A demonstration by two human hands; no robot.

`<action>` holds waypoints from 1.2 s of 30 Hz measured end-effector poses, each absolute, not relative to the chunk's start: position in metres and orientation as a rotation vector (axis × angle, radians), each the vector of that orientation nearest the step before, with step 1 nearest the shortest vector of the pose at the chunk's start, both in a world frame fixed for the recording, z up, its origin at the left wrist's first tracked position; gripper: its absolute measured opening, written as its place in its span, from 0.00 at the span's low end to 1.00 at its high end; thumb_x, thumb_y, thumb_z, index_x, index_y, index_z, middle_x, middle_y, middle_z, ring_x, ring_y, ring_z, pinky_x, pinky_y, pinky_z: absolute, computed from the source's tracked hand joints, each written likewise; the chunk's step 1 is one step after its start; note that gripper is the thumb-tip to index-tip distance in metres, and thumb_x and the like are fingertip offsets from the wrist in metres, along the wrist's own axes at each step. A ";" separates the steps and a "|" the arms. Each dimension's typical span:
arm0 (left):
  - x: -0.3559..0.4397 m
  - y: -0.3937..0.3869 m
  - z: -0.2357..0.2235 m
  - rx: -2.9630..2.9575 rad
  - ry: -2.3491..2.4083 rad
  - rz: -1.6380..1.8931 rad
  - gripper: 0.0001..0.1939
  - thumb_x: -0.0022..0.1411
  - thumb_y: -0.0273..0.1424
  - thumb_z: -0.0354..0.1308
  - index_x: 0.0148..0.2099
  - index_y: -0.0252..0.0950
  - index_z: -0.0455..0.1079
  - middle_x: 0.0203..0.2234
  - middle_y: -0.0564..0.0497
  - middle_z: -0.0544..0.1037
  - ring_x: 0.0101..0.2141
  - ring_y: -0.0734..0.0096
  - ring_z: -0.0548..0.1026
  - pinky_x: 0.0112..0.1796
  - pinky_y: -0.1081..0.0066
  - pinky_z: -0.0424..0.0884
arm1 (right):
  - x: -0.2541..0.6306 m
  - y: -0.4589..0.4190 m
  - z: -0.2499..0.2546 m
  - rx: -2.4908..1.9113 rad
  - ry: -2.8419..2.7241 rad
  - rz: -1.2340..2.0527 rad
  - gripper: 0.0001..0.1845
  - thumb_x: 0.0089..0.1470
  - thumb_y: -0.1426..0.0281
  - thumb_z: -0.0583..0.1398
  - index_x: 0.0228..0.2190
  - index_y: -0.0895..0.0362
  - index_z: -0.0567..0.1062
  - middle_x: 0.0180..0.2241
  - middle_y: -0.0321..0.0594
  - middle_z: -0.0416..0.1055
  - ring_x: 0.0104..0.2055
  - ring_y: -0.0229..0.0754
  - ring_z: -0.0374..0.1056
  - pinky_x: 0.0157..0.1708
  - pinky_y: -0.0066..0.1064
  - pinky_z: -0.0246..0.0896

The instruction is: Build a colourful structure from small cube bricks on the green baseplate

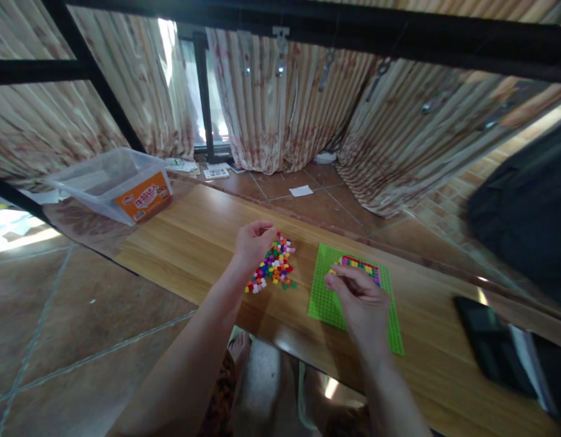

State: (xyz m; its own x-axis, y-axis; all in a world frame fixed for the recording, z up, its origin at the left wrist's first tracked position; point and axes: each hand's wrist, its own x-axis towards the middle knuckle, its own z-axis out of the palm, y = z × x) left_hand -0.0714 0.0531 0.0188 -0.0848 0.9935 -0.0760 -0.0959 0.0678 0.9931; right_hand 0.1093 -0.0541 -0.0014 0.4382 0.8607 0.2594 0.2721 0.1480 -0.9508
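Observation:
My right hand [362,295] is over the green baseplate [324,297], pinching a tiny yellow brick [332,272] between thumb and index finger. Just beyond those fingers, rows of small coloured bricks [359,263] in red, yellow, green and pink are set on the baseplate; my hand covers part of them. At the left, my left hand [254,246] has its fingers curled together at the edge of a loose pile of small multicoloured bricks [275,264]. Whatever its fingertips hold is too small or hidden to make out.
A clear plastic box [114,182] with an orange label stands at the left end of the wooden table [196,221]. Dark flat objects [493,346] lie at the right end. Black metal bars [307,27] cross overhead, with striped curtains [280,109] behind.

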 end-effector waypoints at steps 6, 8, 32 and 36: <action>-0.035 0.036 0.008 1.439 1.161 1.049 0.07 0.54 0.28 0.58 0.36 0.33 0.74 0.25 0.51 0.76 0.25 0.75 0.70 0.28 0.75 0.66 | 0.165 -0.080 0.001 -1.461 -0.805 0.473 0.13 0.41 0.64 0.69 0.31 0.56 0.80 0.29 0.39 0.77 0.29 0.40 0.71 0.33 0.36 0.68; -0.023 0.028 0.006 1.586 1.127 0.974 0.07 0.55 0.27 0.57 0.36 0.33 0.74 0.26 0.50 0.77 0.27 0.73 0.72 0.30 0.74 0.67 | 0.178 -0.088 -0.002 -1.575 -0.870 0.387 0.13 0.42 0.62 0.68 0.31 0.56 0.80 0.30 0.40 0.77 0.32 0.42 0.72 0.36 0.37 0.67; 0.016 0.002 0.003 1.909 1.159 0.598 0.15 0.58 0.30 0.55 0.47 0.34 0.73 0.36 0.47 0.81 0.34 0.66 0.77 0.37 0.69 0.71 | 0.174 -0.089 -0.005 -1.818 -1.372 0.120 0.11 0.52 0.65 0.60 0.36 0.56 0.78 0.34 0.42 0.75 0.31 0.41 0.71 0.34 0.35 0.67; 0.016 0.002 0.005 1.901 1.171 0.593 0.15 0.58 0.30 0.55 0.48 0.34 0.73 0.36 0.46 0.81 0.34 0.65 0.77 0.38 0.68 0.71 | 0.175 -0.090 -0.003 -1.836 -1.371 0.108 0.10 0.52 0.66 0.59 0.34 0.56 0.78 0.34 0.42 0.76 0.33 0.42 0.71 0.36 0.35 0.67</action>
State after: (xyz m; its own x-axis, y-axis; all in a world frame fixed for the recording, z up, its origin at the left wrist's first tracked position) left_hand 0.0163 0.0016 0.0046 0.4593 0.8880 -0.0208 0.5085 -0.2437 0.8259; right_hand 0.1752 -0.0905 -0.0030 0.4028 0.8300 0.3858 0.7595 -0.0679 -0.6469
